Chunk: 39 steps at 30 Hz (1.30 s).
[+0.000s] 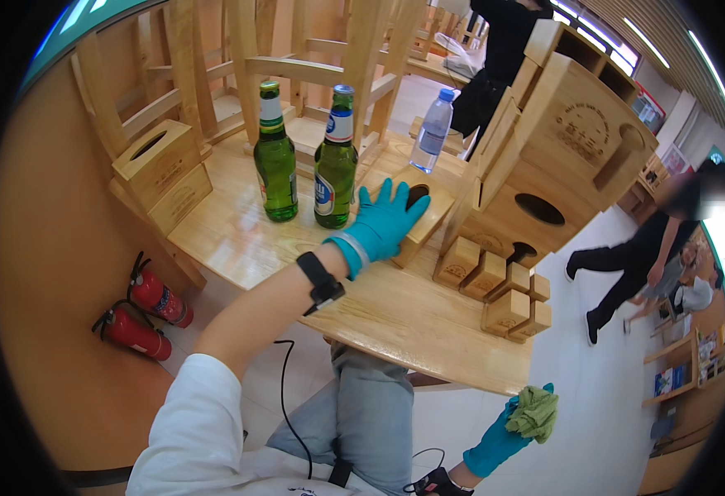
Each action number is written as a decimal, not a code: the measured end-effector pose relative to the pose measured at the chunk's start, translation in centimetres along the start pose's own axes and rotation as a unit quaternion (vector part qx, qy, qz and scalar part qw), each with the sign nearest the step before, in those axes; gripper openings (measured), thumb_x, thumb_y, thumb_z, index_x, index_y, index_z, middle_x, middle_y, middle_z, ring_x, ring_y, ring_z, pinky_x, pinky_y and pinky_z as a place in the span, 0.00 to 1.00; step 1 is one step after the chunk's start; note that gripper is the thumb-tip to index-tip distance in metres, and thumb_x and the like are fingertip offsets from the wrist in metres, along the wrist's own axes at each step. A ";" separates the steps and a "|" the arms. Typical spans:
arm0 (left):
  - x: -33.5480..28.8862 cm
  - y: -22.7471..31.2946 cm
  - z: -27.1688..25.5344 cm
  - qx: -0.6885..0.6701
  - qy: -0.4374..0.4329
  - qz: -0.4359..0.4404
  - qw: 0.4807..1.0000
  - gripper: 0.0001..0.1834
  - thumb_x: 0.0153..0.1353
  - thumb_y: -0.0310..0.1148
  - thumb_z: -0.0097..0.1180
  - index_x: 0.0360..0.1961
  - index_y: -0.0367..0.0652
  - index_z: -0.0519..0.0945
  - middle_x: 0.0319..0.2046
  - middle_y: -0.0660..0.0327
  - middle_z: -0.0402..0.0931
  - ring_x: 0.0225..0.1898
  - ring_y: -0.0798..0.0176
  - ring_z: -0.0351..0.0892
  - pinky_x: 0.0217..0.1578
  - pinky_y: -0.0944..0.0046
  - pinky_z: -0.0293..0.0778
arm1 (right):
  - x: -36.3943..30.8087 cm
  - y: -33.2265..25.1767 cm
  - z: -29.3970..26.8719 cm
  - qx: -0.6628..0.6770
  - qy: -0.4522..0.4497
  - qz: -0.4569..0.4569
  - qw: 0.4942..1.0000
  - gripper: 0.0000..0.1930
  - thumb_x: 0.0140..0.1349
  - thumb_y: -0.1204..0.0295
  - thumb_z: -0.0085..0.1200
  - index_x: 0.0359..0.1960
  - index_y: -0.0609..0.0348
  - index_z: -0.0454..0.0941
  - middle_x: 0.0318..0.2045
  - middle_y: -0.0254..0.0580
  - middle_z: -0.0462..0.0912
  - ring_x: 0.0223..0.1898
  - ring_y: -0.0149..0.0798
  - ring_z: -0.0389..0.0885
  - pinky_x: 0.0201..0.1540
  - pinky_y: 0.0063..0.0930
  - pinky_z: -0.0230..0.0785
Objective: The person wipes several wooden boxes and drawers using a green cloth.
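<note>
My left hand (381,225), in a teal glove, lies with spread fingers on a wooden tissue box (430,217) with an oval hole in its top. Just left of it stand two green glass bottles, one with a white neck label (276,169) and one with a blue and white label (335,174). Off the table's near right corner, my gloved right hand (495,445) is closed on a crumpled green cloth (536,412). Behind the tissue box is a clear plastic bottle (432,136) with a blue cap.
A tall stack of wooden boxes (536,194) and several small wooden blocks (507,307) occupy the right of the wooden table (404,318). Two wooden boxes (164,178) sit at the left, before upturned chairs (313,70). Red fire extinguishers (135,332) stand below. A person (643,248) walks at right.
</note>
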State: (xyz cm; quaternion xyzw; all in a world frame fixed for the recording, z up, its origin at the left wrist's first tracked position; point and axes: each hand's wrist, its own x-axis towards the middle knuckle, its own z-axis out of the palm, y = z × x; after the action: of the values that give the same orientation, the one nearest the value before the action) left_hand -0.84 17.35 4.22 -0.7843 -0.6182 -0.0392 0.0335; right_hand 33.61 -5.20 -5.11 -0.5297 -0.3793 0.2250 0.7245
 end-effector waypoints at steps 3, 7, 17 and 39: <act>2.8 1.8 0.8 -0.007 -0.002 -0.046 0.999 0.62 0.48 0.43 0.76 0.78 0.60 0.47 0.75 0.39 0.44 0.75 0.28 0.44 0.62 0.15 0.50 | 0.2 -0.3 0.4 0.025 0.004 0.016 1.000 0.26 0.78 0.66 0.40 0.73 0.64 0.56 0.65 0.45 0.71 0.54 0.34 0.78 0.43 0.22 0.76; 6.2 3.5 2.2 -0.012 0.015 -0.113 0.993 0.53 0.57 0.37 0.68 0.78 0.59 0.48 0.75 0.38 0.46 0.74 0.26 0.45 0.61 0.15 0.49 | 1.2 0.0 -0.8 0.110 -0.112 0.008 0.988 0.30 0.77 0.56 0.39 0.72 0.64 0.59 0.57 0.48 0.77 0.48 0.37 0.81 0.40 0.23 0.76; 9.7 5.7 4.1 0.023 0.075 -0.110 0.991 0.45 0.62 0.37 0.61 0.77 0.48 0.53 0.73 0.35 0.51 0.73 0.24 0.48 0.64 0.18 0.49 | 0.9 -0.6 4.9 -0.061 -0.187 -0.106 0.975 0.34 0.68 0.51 0.54 0.62 0.72 0.72 0.57 0.54 0.80 0.50 0.44 0.84 0.54 0.38 0.78; 7.8 3.8 0.8 -0.026 0.024 -0.004 0.999 0.66 0.47 0.46 0.76 0.79 0.52 0.42 0.79 0.53 0.42 0.77 0.33 0.42 0.66 0.20 0.47 | 3.8 -0.2 11.9 -0.017 -0.474 0.131 0.870 0.23 0.67 0.60 0.61 0.58 0.59 0.79 0.40 0.41 0.84 0.42 0.29 0.80 0.49 0.26 0.74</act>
State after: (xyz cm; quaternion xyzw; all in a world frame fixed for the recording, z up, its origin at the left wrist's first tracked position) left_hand 4.64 24.09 4.21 -0.7811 -0.6194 -0.0744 0.0281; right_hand 26.55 4.59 -1.94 -0.4160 -0.6082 0.5357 0.4124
